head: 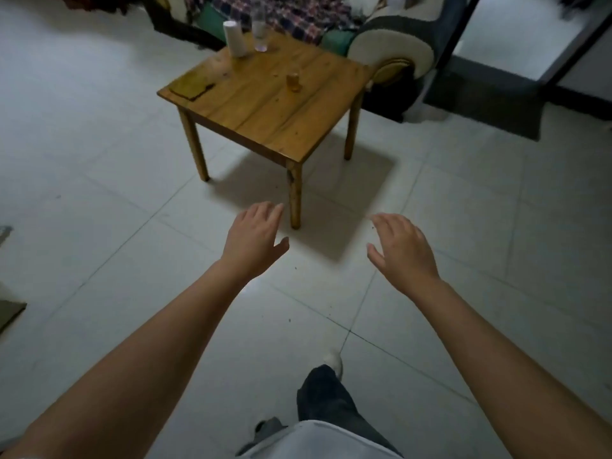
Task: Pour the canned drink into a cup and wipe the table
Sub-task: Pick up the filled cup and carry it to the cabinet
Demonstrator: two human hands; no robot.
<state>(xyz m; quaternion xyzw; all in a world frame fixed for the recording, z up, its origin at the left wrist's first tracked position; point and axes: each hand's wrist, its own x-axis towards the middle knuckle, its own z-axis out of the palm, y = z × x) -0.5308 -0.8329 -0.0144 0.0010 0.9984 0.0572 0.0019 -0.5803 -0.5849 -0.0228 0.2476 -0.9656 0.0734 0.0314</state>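
We stood on the pale tiled floor (99,160), well short of the small square wooden table (265,107), with both bare forearms stretched forward and palms turned down. Our left hand (253,241) hung in the air with fingers loosely spread and nothing in it, just beside the table's nearest leg as seen from the head camera. Our right hand (402,248) hung likewise, fingers apart and empty, well apart from the left. On the table, a tall white stack of paper cups (234,39) stood at the far corner, and a clear plastic bottle (260,29) stood just beside it along the far edge. A small amber cup or can (293,81) stood nearer the right edge; blur kept us from telling which it was. A flat yellowish-brown cloth or pad (192,85) lay at the left corner, reaching the edge. Behind the table stood a sofa with a plaid cover (298,14). One dark trouser leg (326,395) and a pale shoe (334,361) showed below.
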